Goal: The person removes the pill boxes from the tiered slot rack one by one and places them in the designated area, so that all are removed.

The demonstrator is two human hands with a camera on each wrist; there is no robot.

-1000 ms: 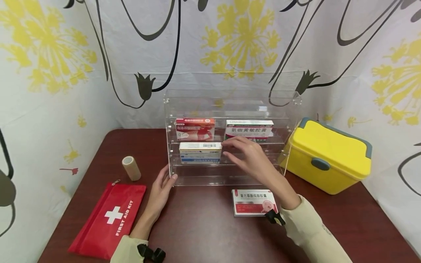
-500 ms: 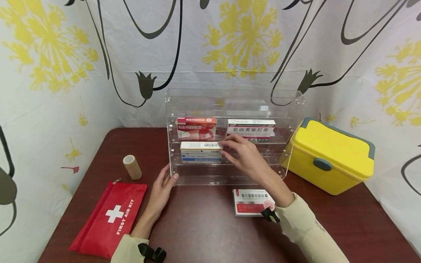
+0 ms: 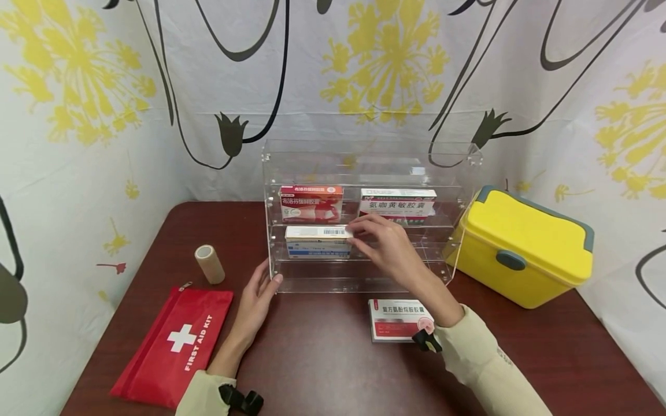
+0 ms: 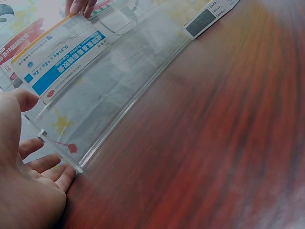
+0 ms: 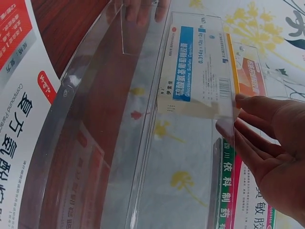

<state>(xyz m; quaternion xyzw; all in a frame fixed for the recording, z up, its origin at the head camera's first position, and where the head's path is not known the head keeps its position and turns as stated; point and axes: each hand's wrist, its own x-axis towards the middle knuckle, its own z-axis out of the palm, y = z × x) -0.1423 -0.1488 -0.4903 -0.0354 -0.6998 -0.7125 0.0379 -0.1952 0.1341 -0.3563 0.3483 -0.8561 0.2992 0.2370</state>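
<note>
A clear acrylic tiered rack (image 3: 359, 285) stands on the table. My left hand (image 3: 255, 303) grips its lower left side panel, the thumb in front and the fingers wrapped round the outside. On a lower tier sits a white and blue medicine box (image 3: 318, 248) with a yellow-orange top edge. My right hand (image 3: 390, 248) pinches the upper right corner of this box between thumb and fingers, as the right wrist view shows close up. One tier higher are a red medicine box (image 3: 311, 207) on the left and a white and green medicine box (image 3: 398, 205) on the right.
A white and red medicine box (image 3: 398, 320) lies in front of the rack, below my right forearm. To the left are a red first aid pouch (image 3: 174, 346) and a beige roll (image 3: 210, 264). A yellow lidded case (image 3: 520, 242) stands at the right.
My right hand has moved slightly left, and its fingertips have come onto the end of the white and blue box. The left hand keeps its hold on the rack.
</note>
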